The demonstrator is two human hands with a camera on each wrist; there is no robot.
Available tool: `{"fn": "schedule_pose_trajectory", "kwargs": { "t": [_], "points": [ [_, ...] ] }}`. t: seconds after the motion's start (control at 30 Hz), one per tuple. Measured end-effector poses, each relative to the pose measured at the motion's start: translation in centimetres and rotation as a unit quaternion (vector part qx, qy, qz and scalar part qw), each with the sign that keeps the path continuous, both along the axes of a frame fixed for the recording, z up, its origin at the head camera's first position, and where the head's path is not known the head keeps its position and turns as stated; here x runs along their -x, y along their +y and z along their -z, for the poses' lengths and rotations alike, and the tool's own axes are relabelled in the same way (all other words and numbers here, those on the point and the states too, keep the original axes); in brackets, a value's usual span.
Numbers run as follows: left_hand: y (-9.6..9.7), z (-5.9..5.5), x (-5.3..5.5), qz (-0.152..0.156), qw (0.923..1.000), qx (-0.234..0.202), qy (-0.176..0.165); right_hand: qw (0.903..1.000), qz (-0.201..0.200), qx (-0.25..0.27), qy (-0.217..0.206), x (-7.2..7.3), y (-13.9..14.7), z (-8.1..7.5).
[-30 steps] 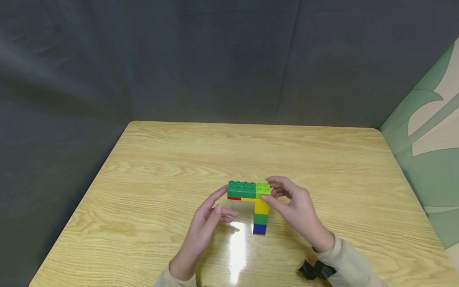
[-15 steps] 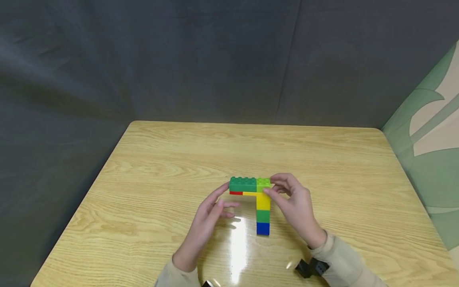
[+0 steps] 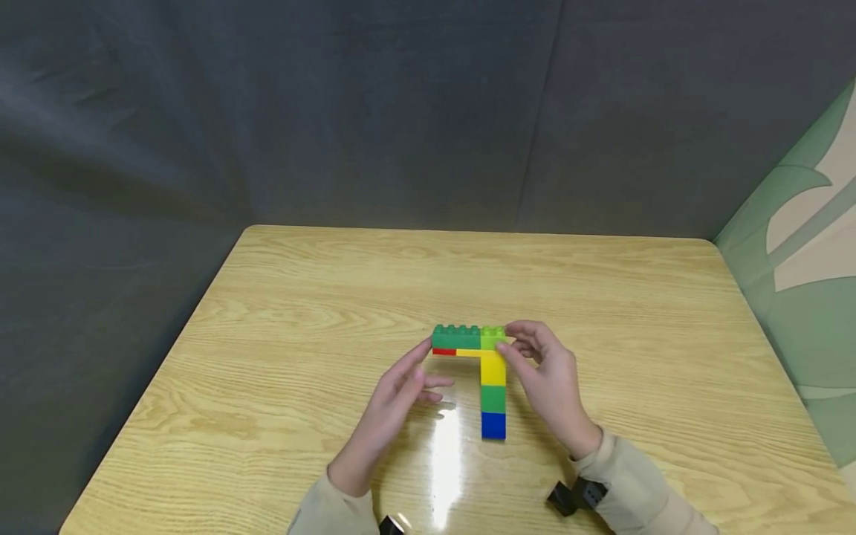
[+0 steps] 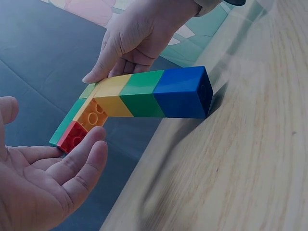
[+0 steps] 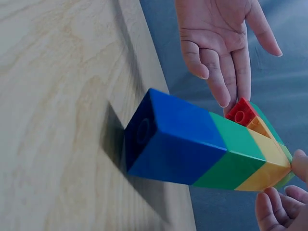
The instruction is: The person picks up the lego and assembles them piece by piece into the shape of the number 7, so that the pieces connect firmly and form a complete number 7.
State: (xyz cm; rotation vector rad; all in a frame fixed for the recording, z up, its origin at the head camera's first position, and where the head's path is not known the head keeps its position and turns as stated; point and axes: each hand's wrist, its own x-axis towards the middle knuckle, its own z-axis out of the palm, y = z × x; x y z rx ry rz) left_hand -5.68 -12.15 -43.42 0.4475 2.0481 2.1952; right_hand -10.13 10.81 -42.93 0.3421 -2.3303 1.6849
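Observation:
A toy building-brick structure [image 3: 493, 371] shaped like an upside-down L is in front of me. Its column has a blue brick [image 3: 493, 426] at the bottom, then green [image 3: 493, 399] and yellow. A dark green brick [image 3: 456, 338] and a lime green brick [image 3: 493, 339] form the top, with a red brick [image 4: 72, 135] under the arm's left end. My right hand [image 3: 553, 383] pinches the lime brick between thumb and fingers. My left hand [image 3: 381, 416] has its fingers extended, index fingertip at the arm's left end. Both wrist views show the blue brick's hollow underside, tilted off the table.
The wooden table [image 3: 321, 290] spreads around the hands, with a glare streak [image 3: 446, 461] left of the column. Dark cloth [image 3: 401, 111] hangs behind it, and a leaf-patterned surface [image 3: 812, 319] borders the right. A black device [image 3: 565, 498] sits by the right cuff.
The brick structure has shifted slightly right and tilted, showing more of its front face and less of its studded top. Both hands moved along with it, keeping their places.

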Motion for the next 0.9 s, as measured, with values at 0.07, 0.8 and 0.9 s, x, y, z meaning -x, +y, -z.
{"fn": "schedule_pose_trajectory", "kwargs": {
  "t": [0.07,0.8,0.9],
  "points": [
    [0.1,0.0,0.1,0.000,0.9999,0.002,-0.012,1.0000,0.002,-0.002,-0.007,0.1,0.0,0.2],
    [0.6,0.6,0.8,-0.017,0.9963,0.002,-0.084,0.9963,-0.024,0.007,-0.083,0.5,0.5,1.3],
    [0.6,0.9,0.9,-0.019,0.9951,0.000,-0.097,0.9951,-0.029,0.010,-0.094,0.5,0.5,1.3]
  ]
}}
